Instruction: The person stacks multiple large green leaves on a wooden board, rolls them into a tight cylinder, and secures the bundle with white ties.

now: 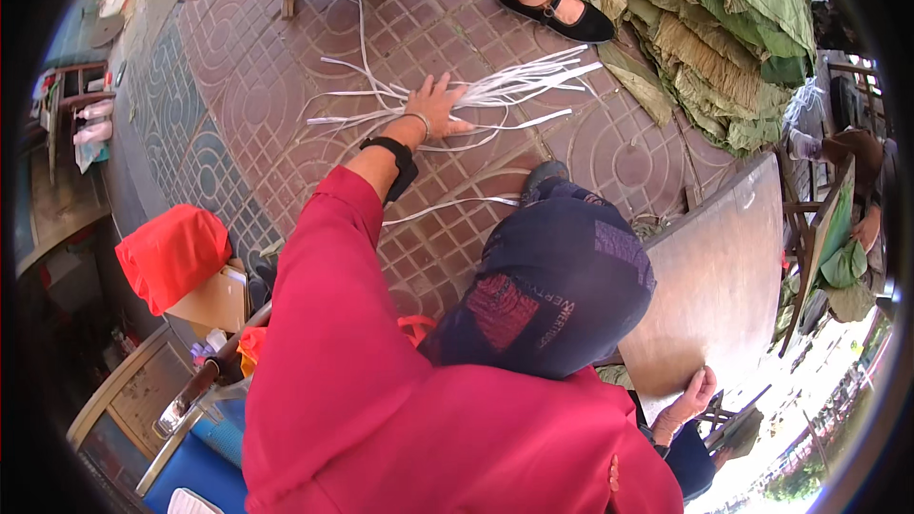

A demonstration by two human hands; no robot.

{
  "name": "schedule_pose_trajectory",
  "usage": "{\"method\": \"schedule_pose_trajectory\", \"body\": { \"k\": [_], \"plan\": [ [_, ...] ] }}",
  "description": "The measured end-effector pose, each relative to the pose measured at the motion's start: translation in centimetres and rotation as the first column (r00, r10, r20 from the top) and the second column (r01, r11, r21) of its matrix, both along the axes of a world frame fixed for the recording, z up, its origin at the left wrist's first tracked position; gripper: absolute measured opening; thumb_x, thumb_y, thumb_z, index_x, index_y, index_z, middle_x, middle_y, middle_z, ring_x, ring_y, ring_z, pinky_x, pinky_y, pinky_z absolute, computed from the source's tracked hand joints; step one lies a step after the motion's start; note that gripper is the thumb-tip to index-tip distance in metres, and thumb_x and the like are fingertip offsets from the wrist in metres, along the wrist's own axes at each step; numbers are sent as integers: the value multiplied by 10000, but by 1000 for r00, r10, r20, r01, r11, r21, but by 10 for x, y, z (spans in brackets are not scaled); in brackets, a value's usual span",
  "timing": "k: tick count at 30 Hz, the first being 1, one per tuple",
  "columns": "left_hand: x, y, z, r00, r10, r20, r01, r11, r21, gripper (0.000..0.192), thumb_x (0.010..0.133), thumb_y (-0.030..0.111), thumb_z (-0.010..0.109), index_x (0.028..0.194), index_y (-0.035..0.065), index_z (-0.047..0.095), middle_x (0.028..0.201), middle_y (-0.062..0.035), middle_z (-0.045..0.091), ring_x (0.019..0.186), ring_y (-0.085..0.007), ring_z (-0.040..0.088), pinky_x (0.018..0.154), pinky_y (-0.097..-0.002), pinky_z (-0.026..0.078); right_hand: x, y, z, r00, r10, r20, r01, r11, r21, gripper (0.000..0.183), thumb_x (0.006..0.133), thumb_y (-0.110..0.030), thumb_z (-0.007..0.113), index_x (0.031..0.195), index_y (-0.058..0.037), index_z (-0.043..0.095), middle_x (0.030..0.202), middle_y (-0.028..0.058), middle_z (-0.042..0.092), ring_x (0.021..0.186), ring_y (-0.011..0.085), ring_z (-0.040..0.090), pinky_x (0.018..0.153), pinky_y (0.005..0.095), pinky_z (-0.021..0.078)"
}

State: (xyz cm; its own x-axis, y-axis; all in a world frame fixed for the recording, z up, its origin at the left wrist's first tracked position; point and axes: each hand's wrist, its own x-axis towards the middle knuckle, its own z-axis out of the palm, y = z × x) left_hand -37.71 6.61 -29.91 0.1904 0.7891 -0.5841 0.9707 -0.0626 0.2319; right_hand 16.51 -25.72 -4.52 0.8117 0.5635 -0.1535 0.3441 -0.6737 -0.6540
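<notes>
My left hand (435,108), with a bracelet and a black wristband, lies palm down over a loose bundle of narrow white strips (510,86) on the paving. Its fingers and thumb are spread, and strips fan out on both sides of it. What the palm touches is hidden. One separate white strip (457,205) runs across the paving nearer to me, towards my shoe. My right hand is out of view; on that side the red top covers the arm. Before me are my dark-trousered knee and the patterned paving (428,28).
A big stack of dried green leaves (714,50) is at upper right, beside another person's black shoe (571,18). A wooden board (721,264) stands right of my knee, near another person's hand (696,392). A red-covered object (175,253) is at left.
</notes>
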Motion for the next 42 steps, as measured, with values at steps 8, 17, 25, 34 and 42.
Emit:
{"method": "schedule_pose_trajectory", "body": {
  "k": [8,17,25,34,42],
  "plan": [
    [39,-153,15,995,-91,-36,90,996,-30,913,745,577,633,1473,179,253,1546,-167,120,1420,-398,109,1069,-607,223,-3,-2,-4,999,50,-20,-48,995,82,285,954,-206,538,1133,14,553,1060,83,592,980,163,539,898,296,420],
    [57,-209,-31,997,-15,82,-11,951,309,225,739,99,572,963,99,558,1114,-103,520,1042,-261,497,833,-389,402,6,-9,-17,995,92,29,-95,986,134,258,941,-206,568,1113,-12,572,1025,49,585,931,134,519,855,261,412],
    [42,-162,-30,620,605,499,-677,734,-50,149,823,110,532,929,9,506,840,-244,620,825,-431,608,729,-470,479,9,-12,-20,995,102,-21,-96,975,200,271,942,-175,555,1123,26,566,1019,71,598,939,148,546,866,268,432],
    [45,-122,13,446,735,510,-647,659,-383,145,803,96,577,923,15,579,710,-151,619,543,-240,590,514,-381,473,1,-11,-20,992,122,33,-127,961,246,244,926,-192,583,1071,2,604,905,40,604,826,120,536,777,254,439],
    [18,-28,144,-279,638,717,-611,458,-645,120,891,88,572,994,52,523,678,-27,535,416,-44,341,340,-199,252,5,-13,-25,979,161,127,-190,945,265,235,918,-190,591,1060,-4,611,883,34,611,797,121,540,752,259,452]
  ]
}}
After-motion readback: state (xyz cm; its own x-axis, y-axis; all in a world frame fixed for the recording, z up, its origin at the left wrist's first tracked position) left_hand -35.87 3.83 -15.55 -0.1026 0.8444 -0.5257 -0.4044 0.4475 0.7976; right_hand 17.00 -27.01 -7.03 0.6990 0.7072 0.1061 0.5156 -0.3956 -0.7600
